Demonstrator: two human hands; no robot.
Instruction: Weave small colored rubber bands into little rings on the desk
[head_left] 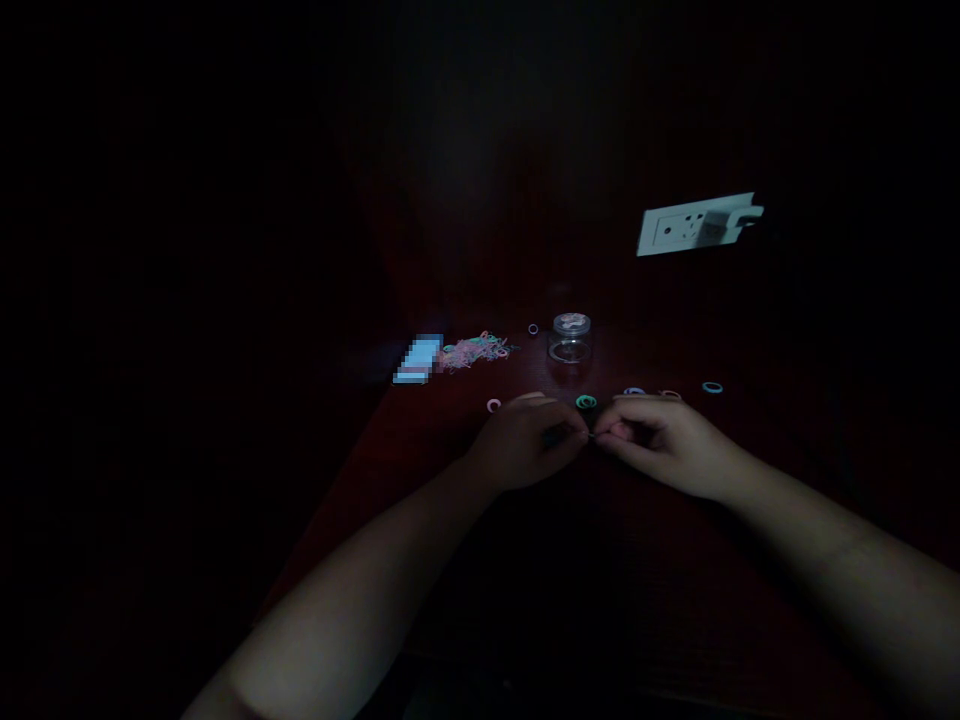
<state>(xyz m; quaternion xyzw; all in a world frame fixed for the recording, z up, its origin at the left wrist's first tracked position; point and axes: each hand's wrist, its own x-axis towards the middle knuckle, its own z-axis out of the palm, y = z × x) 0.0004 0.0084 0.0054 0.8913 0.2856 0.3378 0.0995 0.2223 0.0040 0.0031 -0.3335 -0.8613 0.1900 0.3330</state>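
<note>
Close together above the dark red table point(480, 540), my left hand point(529, 440) and my right hand point(667, 440) both have thumb and forefinger pinched. A tiny thin piece shows between their fingertips, too small and dim to name. Just beyond the fingertips lies a green band ring point(586, 402). A pink ring point(493, 406) lies by my left hand's knuckles. Behind my right hand are a purple ring point(634, 392) and a pinkish one point(670, 394), both partly hidden, and a light blue ring point(712, 387) lies farther right.
A clear round jar point(570, 345) with a lid stands beyond my hands. Left of it are a small dark ring point(533, 329), a tangled heap of colourful bands point(476, 351) and a lit phone point(418, 359). A white socket panel point(679, 228) with a plug is at upper right.
</note>
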